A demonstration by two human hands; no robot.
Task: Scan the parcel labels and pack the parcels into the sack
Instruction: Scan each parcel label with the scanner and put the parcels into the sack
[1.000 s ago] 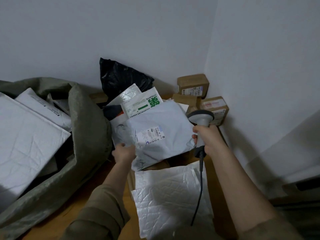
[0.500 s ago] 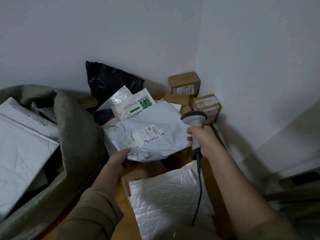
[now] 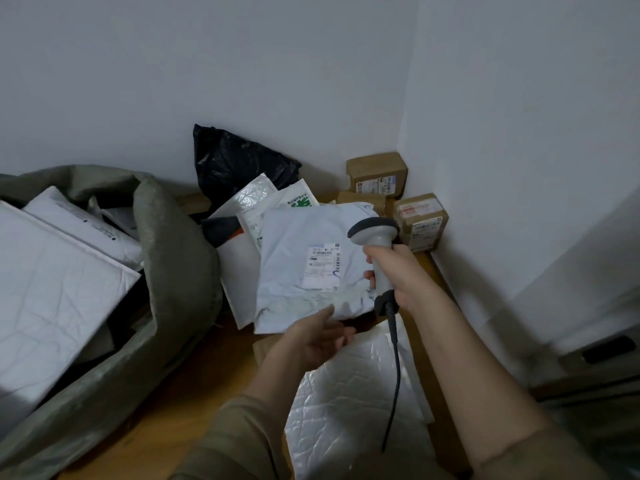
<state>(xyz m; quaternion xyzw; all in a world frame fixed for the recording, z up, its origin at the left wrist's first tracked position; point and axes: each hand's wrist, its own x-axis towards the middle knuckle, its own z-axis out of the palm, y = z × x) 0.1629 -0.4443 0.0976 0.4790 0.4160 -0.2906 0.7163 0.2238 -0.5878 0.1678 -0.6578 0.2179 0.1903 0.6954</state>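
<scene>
A pale grey poly mailer [image 3: 294, 258] with a white shipping label [image 3: 323, 266] facing up is held above the parcel pile. My left hand [image 3: 317, 336] holds its lower edge, fingers underneath and thumb on top. My right hand [image 3: 398, 271] grips the handle of a grey barcode scanner [image 3: 375, 233], whose head is level with the label at the mailer's right side; its cable [image 3: 393, 375] hangs down. The olive-green sack [image 3: 173, 271] lies open at the left with several white padded mailers [image 3: 52, 292] inside.
Behind the held mailer lie a black plastic bag [image 3: 235, 161], a white parcel with green print [image 3: 301, 199] and a bubble mailer [image 3: 252, 195]. Three small cardboard boxes [image 3: 377, 171] stand in the wall corner. A large white bubble mailer [image 3: 346, 403] lies on the wooden floor [image 3: 166, 410] below my hands.
The mailer has turned so its label is upright and moved right toward the scanner. My left hand has shifted from the mailer's left edge to its lower edge. The view has swung slightly.
</scene>
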